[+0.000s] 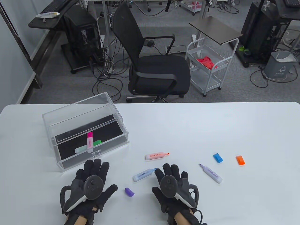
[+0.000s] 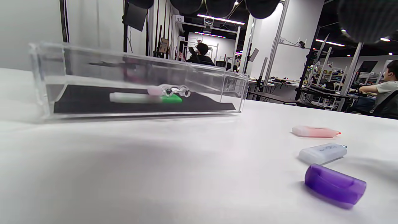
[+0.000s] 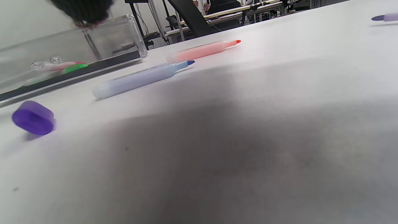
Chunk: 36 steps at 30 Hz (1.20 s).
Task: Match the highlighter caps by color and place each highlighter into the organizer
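Black-gloved, both flat on the table (image 1: 211, 121), fingers spread and holding nothing: left hand (image 1: 90, 185), right hand (image 1: 174, 185). Between them, purple cap (image 1: 129, 192), loose. Just beyond, blue highlighter (image 1: 144, 175) and purple highlighter (image 1: 211, 173), uncapped. Farther out, orange highlighter (image 1: 156, 155), also bare; blue cap (image 1: 218, 158) and orange cap (image 1: 240, 160) well apart to the right. Farthest, clear organizer (image 1: 85, 131), already holding the capped pink highlighter (image 1: 90, 141) and green highlighter (image 1: 88, 147). Two done by the look of it, three left to cap and stow.
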Each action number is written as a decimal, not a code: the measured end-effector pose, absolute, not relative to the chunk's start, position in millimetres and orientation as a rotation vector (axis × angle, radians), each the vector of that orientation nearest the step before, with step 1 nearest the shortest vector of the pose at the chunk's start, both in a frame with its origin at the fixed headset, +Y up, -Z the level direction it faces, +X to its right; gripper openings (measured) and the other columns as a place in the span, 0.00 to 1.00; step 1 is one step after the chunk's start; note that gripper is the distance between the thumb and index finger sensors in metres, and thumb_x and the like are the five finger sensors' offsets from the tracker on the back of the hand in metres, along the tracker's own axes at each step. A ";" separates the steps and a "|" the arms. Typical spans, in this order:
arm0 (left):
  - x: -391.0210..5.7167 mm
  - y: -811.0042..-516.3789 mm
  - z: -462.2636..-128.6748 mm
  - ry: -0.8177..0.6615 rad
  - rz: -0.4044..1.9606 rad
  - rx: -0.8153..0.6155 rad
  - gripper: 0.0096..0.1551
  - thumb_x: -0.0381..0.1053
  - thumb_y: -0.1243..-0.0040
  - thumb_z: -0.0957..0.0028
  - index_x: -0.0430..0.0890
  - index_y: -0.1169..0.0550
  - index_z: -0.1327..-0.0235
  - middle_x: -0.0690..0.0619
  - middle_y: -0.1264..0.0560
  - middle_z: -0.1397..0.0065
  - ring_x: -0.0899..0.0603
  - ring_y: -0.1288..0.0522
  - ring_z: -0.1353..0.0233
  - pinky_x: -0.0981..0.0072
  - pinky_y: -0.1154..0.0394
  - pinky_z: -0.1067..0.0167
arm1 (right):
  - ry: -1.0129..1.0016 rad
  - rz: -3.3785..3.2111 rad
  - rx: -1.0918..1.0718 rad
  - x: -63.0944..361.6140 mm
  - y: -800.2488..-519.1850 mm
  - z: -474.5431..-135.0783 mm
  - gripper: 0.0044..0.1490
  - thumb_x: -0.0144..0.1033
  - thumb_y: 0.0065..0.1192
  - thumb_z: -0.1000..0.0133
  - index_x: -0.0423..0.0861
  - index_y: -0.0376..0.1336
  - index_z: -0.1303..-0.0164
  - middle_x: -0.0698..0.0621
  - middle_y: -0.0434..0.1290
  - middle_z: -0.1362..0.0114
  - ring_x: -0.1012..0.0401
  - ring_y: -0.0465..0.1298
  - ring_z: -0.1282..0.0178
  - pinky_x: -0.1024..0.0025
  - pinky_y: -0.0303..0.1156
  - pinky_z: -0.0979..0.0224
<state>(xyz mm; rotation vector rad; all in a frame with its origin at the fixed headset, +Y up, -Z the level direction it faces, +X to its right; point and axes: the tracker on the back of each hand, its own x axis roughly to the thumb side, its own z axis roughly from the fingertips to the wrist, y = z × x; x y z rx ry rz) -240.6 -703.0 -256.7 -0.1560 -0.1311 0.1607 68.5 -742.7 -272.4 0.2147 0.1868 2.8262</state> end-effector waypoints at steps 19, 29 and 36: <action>-235.0 -725.1 -255.6 -0.101 0.089 -0.184 0.55 0.84 0.60 0.54 0.64 0.61 0.19 0.59 0.65 0.13 0.40 0.65 0.10 0.38 0.57 0.20 | 0.284 3.068 0.367 20.1 -739.0 -313.3 0.45 0.48 0.65 0.51 0.61 0.47 0.25 0.53 0.46 0.14 0.49 0.45 0.14 0.30 0.34 0.23; -230.4 -732.7 -259.0 -0.101 0.062 -0.222 0.56 0.84 0.59 0.54 0.64 0.62 0.20 0.59 0.66 0.13 0.41 0.65 0.10 0.38 0.57 0.20 | 0.439 3.117 0.326 9.8 -768.8 -337.9 0.42 0.45 0.64 0.50 0.63 0.48 0.27 0.55 0.51 0.16 0.51 0.52 0.15 0.30 0.39 0.22; -224.8 -736.4 -260.2 -0.108 0.039 -0.238 0.56 0.84 0.58 0.54 0.63 0.61 0.20 0.59 0.66 0.13 0.41 0.64 0.10 0.39 0.56 0.19 | 0.332 3.113 0.259 13.9 -769.9 -340.3 0.34 0.44 0.64 0.50 0.62 0.58 0.32 0.58 0.58 0.20 0.52 0.61 0.18 0.32 0.46 0.22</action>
